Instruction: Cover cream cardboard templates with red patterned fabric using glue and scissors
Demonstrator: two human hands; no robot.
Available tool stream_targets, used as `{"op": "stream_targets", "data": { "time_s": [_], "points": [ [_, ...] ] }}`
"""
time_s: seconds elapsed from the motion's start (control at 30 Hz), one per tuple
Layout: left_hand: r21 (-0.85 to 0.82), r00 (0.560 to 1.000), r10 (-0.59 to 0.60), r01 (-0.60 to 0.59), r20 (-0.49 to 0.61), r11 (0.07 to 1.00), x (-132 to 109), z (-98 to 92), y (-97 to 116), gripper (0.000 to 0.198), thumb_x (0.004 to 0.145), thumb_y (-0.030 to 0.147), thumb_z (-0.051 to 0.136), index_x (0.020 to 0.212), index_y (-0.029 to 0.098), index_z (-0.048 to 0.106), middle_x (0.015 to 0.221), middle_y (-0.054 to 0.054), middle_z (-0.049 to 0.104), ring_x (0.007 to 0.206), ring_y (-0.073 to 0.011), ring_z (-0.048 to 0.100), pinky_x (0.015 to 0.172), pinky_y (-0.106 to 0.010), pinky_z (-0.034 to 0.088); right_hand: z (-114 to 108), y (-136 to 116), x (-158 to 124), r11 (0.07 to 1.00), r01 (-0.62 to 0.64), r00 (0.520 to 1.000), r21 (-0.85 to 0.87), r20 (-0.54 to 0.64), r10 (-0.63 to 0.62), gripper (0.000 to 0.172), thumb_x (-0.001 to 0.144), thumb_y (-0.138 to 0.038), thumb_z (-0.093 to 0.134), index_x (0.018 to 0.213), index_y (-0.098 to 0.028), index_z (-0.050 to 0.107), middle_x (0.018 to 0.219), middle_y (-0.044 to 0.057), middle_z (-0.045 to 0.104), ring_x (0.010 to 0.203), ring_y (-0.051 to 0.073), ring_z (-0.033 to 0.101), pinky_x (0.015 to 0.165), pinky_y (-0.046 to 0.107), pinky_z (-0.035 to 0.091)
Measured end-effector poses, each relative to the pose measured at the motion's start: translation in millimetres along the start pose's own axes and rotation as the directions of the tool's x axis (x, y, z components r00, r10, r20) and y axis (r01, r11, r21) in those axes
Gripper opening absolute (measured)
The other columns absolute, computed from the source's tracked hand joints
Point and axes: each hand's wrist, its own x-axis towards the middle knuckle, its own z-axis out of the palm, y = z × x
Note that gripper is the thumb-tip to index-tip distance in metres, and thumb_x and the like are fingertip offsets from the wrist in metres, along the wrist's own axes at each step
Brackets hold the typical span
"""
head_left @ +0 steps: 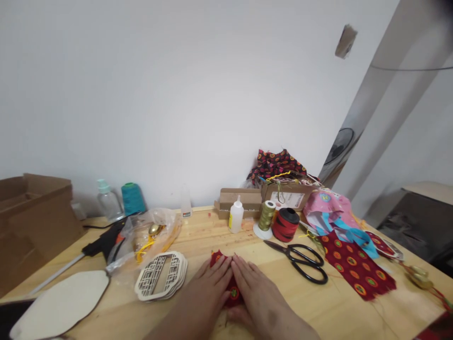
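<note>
I see the left hand (211,284) and right hand (257,289) laid side by side, fingers straight, fingertips close together, over the red cloth (234,293) on the table (205,232), front centre. Can't tell if the thumbs pinch anything. I'd rate the cloth light, limp, not fragile but quick to crease (visible top edge looks uneven). I'd take opposite edges, flat finger pads, light tension.

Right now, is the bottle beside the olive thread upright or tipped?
Upright: the bottle stands on its base, nozzle pointing up.
</note>
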Motion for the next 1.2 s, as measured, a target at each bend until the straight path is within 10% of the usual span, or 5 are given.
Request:
{"op": "stream_targets", "data": {
  "time_s": [0.9,1.2],
  "points": [
    [-0.041,0.994,-0.093,0.091,-0.064,0.995,-16,-9.3,-11,0.055,0.079,0.041,0.038,0.131,0.024,0.028,0.138,-0.004,0.031,0.127,-0.024,0.023,0.103,-0.047,0.018,-20,1,-8,0.989,0.073,0.997,-0.125,0.02,-0.071,0.078,0.075,-0.059,0.044,0.134,-0.012,0.023,0.14,0.011,0.021,0.129,0.024,0.016,0.104,0.043,0.015],
    [-0.031,0.993,-0.114,0.113,-0.033,0.993,-14,-13.0,-6,0.056,0.08,0.043,0.035,0.131,0.024,0.026,0.138,-0.004,0.03,0.127,-0.0255,0.02,0.102,-0.05,0.015,-22,0,-4,0.992,0.105,0.994,-0.066,-0.014,-0.106,0.052,0.087,-0.037,0.034,0.134,-0.017,0.022,0.141,0.007,0.022,0.129,0.021,0.014,0.104,0.041,0.015]
  ]
}}
